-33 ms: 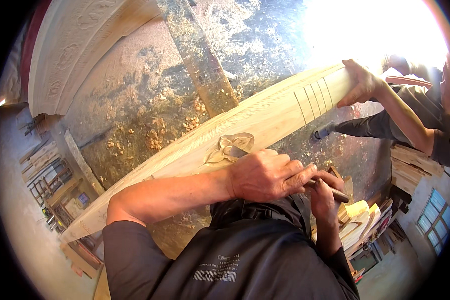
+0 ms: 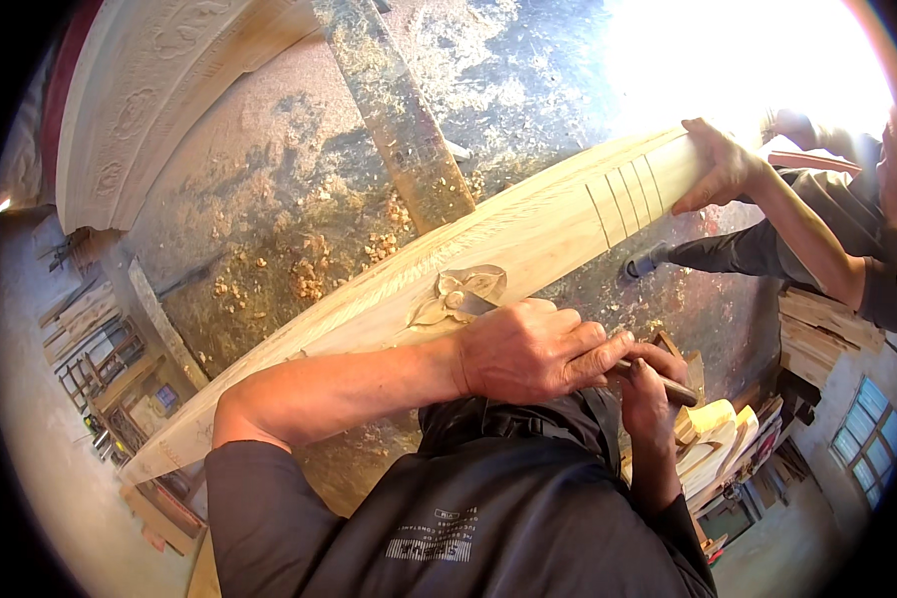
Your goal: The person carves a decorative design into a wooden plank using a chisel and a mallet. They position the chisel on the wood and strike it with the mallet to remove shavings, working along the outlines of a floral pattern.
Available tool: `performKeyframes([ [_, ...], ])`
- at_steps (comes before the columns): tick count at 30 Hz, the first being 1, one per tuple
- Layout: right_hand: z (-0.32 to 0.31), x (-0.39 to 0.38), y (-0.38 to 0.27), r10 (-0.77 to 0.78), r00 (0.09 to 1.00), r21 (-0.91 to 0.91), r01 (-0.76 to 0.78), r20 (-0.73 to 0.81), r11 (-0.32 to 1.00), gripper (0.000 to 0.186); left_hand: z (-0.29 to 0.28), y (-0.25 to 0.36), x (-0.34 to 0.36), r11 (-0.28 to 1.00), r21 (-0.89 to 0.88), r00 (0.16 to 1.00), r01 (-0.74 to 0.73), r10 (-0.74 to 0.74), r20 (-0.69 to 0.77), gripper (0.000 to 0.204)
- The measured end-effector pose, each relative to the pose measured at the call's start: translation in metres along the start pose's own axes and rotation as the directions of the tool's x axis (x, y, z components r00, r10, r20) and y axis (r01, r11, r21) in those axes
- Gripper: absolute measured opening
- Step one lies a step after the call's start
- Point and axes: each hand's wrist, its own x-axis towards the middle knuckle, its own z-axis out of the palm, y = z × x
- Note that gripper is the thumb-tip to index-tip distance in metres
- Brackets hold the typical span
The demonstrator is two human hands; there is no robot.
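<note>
A long pale wooden board [image 2: 558,231] runs slantwise from the lower left to the upper right. A leafy or floral relief [image 2: 484,280] is carved at its middle, and a braided pattern follows its far edge. My left hand [image 2: 528,349] is closed around the front part of a carving chisel [image 2: 477,305], whose metal blade rests on the relief. Behind it, my right hand [image 2: 650,399] grips the dark handle, with the butt end sticking out to the right. My fingers hide the middle of the tool.
Another person's hand [image 2: 720,167] holds the board's far right end. A scuffed worktable [image 2: 269,199] carries wood shavings [image 2: 309,269] and a worn flat bar [image 2: 399,120]. Carved panels [image 2: 140,90] stand at upper left. Shaped wooden pieces [image 2: 713,444] are stacked at lower right.
</note>
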Motion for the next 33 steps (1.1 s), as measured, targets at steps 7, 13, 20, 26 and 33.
performKeyframes([
  [7, 0.002, -0.004, -0.001, -0.034, 0.998, -0.024, 0.033, -0.052, 0.999, 0.034, 0.0, 0.0, 0.001, 1.0, -0.01, 1.0, -0.023, 0.023, -0.017, 0.066],
  [13, 0.001, -0.01, 0.004, -0.066, 0.996, -0.061, 0.062, -0.057, 0.996, 0.034, 0.0, 0.0, -0.001, 0.999, -0.035, 0.999, -0.034, 0.033, -0.015, 0.066],
  [20, 0.001, -0.009, 0.005, -0.104, 0.994, -0.079, 0.1, -0.042, 0.992, 0.031, 0.0, 0.0, -0.001, 0.999, -0.04, 1.0, -0.027, 0.026, -0.015, 0.067],
  [26, -0.021, -0.01, 0.013, -0.072, 0.993, -0.095, 0.08, 0.091, 0.992, 0.029, -0.002, 0.001, 0.001, 0.999, -0.039, 0.999, -0.01, 0.008, -0.038, 0.069],
  [33, 0.005, 0.001, -0.005, -0.045, 0.997, 0.022, 0.047, -0.065, 0.999, 0.032, 0.001, 0.001, 0.001, 1.0, -0.025, 1.0, 0.018, -0.018, -0.013, 0.069],
])
